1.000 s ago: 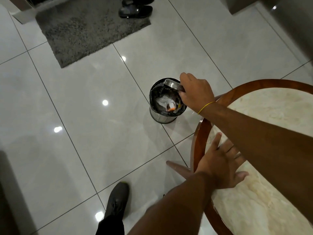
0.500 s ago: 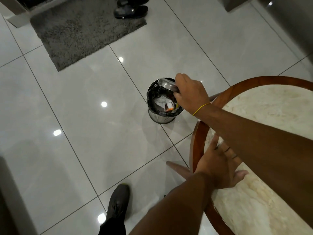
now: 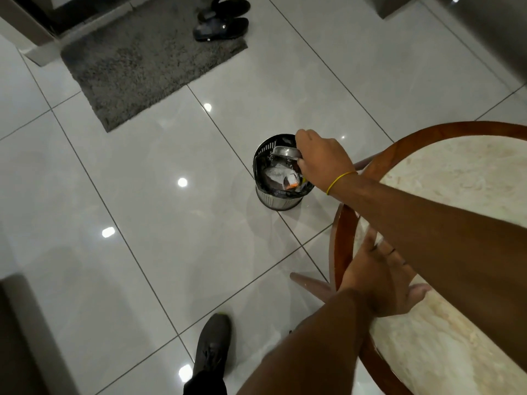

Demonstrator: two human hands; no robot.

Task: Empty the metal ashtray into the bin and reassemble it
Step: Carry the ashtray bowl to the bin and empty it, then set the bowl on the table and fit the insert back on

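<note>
So over that last second not much moved: the right hand (image 3: 325,159) stayed out over the bin (image 3: 281,178) with the ashtray (image 3: 286,153) tipped on its side above the opening, and it looked like it had tilted a touch further and sunk a bit closer to the rim. My read was that the dumping was basically happening or nearly done, and the putting-back-together part hadn't started. No other piece of the ashtray showed up anywhere, so no idea where the rest of it was.

Grip-wise, the right hand's fingers were curled tight around the edge of the ashtray, closed on it from above. The left hand (image 3: 379,280) was holding nothing, just lying flat and spread open on the table (image 3: 445,178), same as before, probably for balance while leaning.

Materials: the ashtray was a shallow round shiny metal thing. The bin was a small round can with perforated metal sides, a dark liner inside, plus crumpled pale rubbish and something orange. Table was round, pale marble-looking top with a glossy reddish wood rim. Floor was big glossy light tiles throwing back ceiling lights, with a shaggy grey mat (image 3: 148,61) and dark sandals (image 3: 221,19) further off.
</note>
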